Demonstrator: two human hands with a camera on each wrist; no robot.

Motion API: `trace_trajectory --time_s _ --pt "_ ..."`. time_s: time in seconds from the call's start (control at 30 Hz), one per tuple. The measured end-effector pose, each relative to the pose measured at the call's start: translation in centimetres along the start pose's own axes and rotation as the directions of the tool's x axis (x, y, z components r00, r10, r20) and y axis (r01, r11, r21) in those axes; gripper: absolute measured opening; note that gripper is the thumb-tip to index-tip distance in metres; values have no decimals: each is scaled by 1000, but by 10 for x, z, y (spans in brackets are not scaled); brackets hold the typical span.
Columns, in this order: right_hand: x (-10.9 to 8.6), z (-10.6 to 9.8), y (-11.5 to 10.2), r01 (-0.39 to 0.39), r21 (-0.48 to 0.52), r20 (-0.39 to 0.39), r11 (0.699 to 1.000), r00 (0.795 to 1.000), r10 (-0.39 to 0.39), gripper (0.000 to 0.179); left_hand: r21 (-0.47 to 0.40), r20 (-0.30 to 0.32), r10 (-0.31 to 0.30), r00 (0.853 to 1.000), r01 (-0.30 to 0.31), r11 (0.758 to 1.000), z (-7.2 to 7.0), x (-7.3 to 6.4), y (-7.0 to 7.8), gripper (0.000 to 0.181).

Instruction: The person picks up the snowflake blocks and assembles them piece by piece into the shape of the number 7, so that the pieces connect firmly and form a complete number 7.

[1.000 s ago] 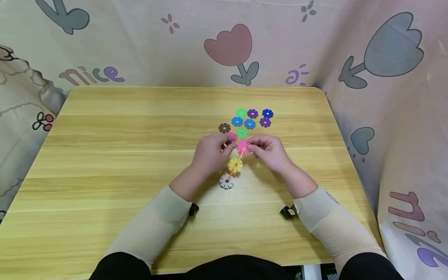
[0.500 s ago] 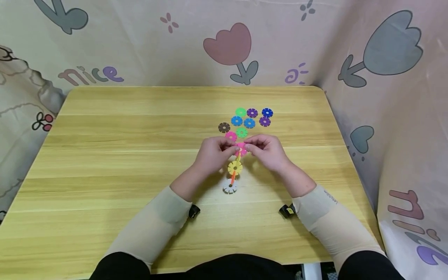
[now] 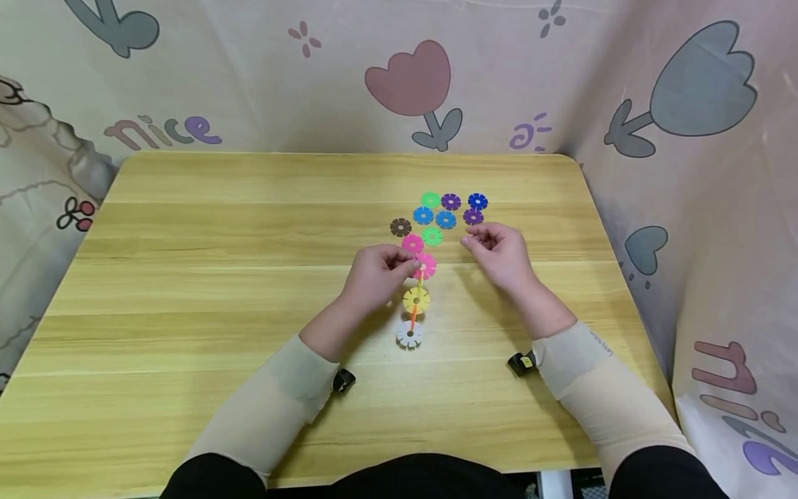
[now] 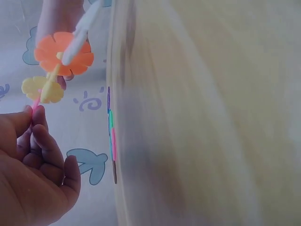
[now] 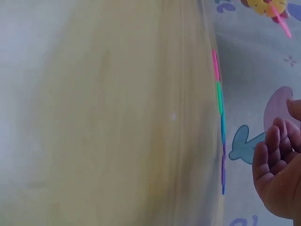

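My left hand (image 3: 374, 278) pinches a pink slotted flower disc (image 3: 427, 267) between thumb and finger. From it hangs a chain of interlocked discs: a yellow piece seen edge-on, a yellow disc (image 3: 416, 301) facing up, an orange disc (image 4: 44, 52) and a white disc (image 3: 409, 336) lowest. The left wrist view shows the chain held above the tabletop. My right hand (image 3: 503, 258) is apart from the chain, to its right, near a loose purple disc (image 3: 473, 217). Its fingers are loosely curled, with nothing seen between them.
Several loose discs lie flat beyond the hands, among them brown (image 3: 401, 227), pink (image 3: 412, 244), green (image 3: 432, 236), light blue (image 3: 445, 220) and dark blue (image 3: 477, 201). They rest on a wooden table (image 3: 218, 277). A patterned cloth (image 3: 262, 76) hangs behind it.
My right hand has let go of the pink disc and moved right and away from the chain. The left hand keeps hold of the pink disc, which has shifted slightly left.
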State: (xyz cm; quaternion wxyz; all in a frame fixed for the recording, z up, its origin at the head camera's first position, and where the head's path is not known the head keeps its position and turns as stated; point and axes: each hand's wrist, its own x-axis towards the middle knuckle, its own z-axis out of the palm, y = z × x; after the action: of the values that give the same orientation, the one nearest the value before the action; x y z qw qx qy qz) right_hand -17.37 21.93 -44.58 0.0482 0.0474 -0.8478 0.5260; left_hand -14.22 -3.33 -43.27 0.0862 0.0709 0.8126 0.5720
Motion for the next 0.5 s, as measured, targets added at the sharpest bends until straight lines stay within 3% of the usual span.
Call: trace_trajectory --time_s 0.33,0.5 --pt "19 -5 10 -79 -137 -55 987 996 72 37 -16 -2 -9 1000 9 1000 -3 -2 -1 11" --pt "25 -4 10 -133 -203 -35 970 991 128 48 -9 3 -11 1000 11 1000 -3 -1 -2 11"
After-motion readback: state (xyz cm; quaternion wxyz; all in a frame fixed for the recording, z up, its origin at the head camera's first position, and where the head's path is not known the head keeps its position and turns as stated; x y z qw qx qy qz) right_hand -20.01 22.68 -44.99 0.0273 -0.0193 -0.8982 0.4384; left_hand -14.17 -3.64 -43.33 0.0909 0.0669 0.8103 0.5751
